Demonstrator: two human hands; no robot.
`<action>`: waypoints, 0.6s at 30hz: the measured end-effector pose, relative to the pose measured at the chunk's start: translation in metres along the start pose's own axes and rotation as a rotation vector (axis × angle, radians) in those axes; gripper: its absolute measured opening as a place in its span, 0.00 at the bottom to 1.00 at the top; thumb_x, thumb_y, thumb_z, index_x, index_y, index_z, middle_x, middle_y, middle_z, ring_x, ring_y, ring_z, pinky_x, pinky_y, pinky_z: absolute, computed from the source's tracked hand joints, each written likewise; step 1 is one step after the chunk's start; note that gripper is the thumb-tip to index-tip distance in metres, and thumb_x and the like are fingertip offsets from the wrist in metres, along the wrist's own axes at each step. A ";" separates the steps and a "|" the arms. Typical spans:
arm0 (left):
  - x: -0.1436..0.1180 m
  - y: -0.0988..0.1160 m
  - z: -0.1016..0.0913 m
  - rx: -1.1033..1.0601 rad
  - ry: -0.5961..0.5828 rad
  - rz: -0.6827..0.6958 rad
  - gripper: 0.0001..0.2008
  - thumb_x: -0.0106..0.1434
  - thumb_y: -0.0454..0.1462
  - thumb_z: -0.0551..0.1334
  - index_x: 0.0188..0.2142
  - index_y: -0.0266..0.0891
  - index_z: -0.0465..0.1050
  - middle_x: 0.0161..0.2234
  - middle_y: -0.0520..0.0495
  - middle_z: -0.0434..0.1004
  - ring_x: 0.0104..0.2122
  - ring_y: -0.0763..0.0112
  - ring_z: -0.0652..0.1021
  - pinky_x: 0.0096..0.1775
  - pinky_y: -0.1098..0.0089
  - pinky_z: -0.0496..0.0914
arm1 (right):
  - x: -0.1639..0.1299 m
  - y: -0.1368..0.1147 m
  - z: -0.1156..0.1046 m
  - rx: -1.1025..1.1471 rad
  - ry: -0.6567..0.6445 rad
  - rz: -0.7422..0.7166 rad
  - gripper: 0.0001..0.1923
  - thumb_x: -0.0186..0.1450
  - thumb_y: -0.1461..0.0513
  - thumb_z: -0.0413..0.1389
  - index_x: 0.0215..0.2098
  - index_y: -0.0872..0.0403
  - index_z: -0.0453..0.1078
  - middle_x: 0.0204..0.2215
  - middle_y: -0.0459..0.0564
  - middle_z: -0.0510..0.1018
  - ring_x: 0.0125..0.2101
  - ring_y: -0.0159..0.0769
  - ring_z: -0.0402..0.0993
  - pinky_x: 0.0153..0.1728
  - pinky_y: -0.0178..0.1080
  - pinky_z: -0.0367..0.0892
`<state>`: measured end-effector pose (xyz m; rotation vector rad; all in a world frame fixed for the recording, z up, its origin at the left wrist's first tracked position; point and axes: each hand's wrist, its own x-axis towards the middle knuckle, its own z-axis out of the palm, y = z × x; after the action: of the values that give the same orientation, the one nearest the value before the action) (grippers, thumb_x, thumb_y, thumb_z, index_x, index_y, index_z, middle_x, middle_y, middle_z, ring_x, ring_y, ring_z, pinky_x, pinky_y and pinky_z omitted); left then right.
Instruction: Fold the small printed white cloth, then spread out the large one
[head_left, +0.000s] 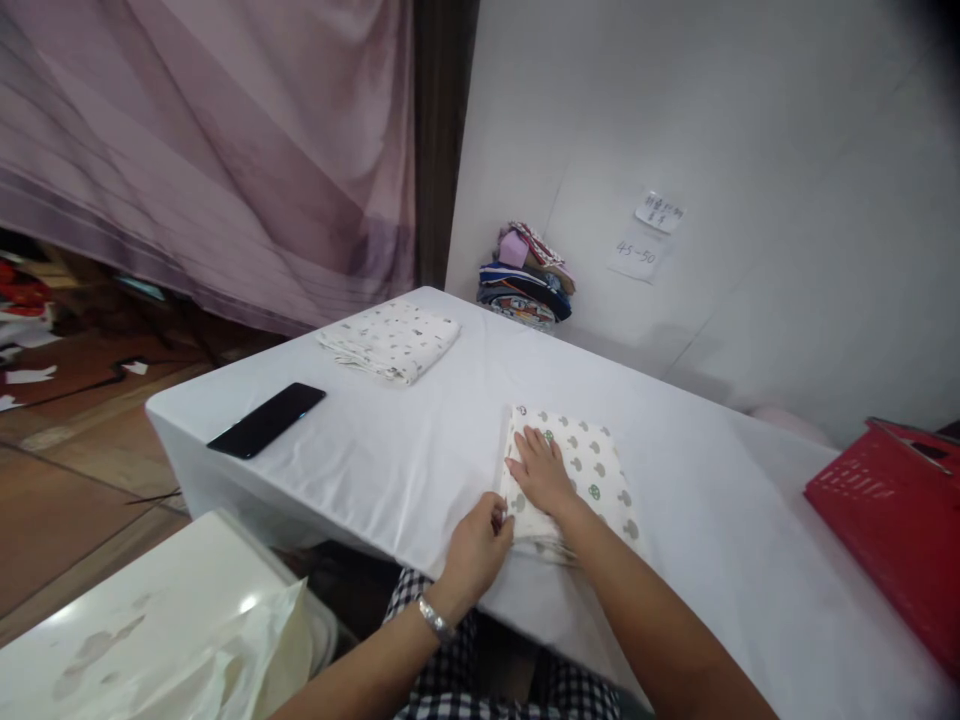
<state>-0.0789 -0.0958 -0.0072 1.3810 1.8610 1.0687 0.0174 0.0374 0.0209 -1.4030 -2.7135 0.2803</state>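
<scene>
A folded white cloth point(611, 480) with grey and green mushroom prints lies on the table near its front edge. My right hand point(541, 472) rests flat on top of it, fingers stretched out. At the cloth's left front corner is my left hand point(478, 545), its fingers curled and thumb close to the forefinger, pinching the edge. The fingertips partly hide the bit of fabric there. A silver bracelet point(436, 620) circles my left wrist.
The table point(390, 450) has a white cover. A second folded printed cloth point(401, 338) and a black phone point(268, 420) lie to the left. Stacked fabrics point(525, 280) stand by the wall. A red basket point(892, 530) is at right, a white stool point(150, 620) lower left.
</scene>
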 end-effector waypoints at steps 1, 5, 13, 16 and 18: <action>0.000 0.000 0.000 0.017 -0.002 0.010 0.02 0.60 0.36 0.54 0.34 0.42 0.63 0.25 0.54 0.69 0.26 0.71 0.71 0.31 0.71 0.61 | -0.001 0.000 0.004 -0.006 -0.001 0.003 0.30 0.69 0.51 0.39 0.66 0.55 0.49 0.67 0.54 0.46 0.66 0.43 0.37 0.63 0.50 0.36; 0.001 -0.001 0.000 0.065 -0.005 0.023 0.01 0.59 0.35 0.54 0.31 0.42 0.63 0.25 0.54 0.69 0.26 0.71 0.71 0.31 0.71 0.60 | -0.001 0.003 0.007 -0.002 -0.008 0.007 0.30 0.70 0.50 0.39 0.66 0.55 0.49 0.67 0.53 0.46 0.66 0.42 0.37 0.63 0.49 0.35; 0.003 -0.003 -0.001 0.061 -0.027 0.027 0.02 0.60 0.36 0.53 0.31 0.43 0.63 0.25 0.54 0.69 0.26 0.70 0.71 0.31 0.71 0.61 | -0.025 -0.007 -0.010 0.159 -0.079 -0.038 0.26 0.67 0.55 0.45 0.63 0.53 0.56 0.66 0.54 0.51 0.65 0.44 0.42 0.62 0.54 0.43; 0.002 -0.005 -0.001 0.048 -0.029 0.033 0.03 0.61 0.36 0.53 0.30 0.43 0.62 0.25 0.54 0.69 0.26 0.70 0.71 0.31 0.70 0.61 | -0.065 -0.010 0.000 0.133 0.025 -0.160 0.25 0.67 0.61 0.45 0.62 0.53 0.57 0.64 0.53 0.55 0.64 0.43 0.47 0.61 0.54 0.48; 0.002 -0.005 -0.002 0.036 -0.029 0.028 0.02 0.60 0.35 0.53 0.31 0.43 0.63 0.26 0.54 0.70 0.26 0.70 0.71 0.32 0.70 0.61 | -0.093 -0.010 0.013 0.079 0.122 -0.212 0.26 0.66 0.63 0.45 0.63 0.54 0.57 0.63 0.53 0.57 0.63 0.44 0.50 0.61 0.54 0.51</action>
<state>-0.0831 -0.0950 -0.0105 1.4398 1.8540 1.0284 0.0615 -0.0460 0.0121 -1.0645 -2.6893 0.2741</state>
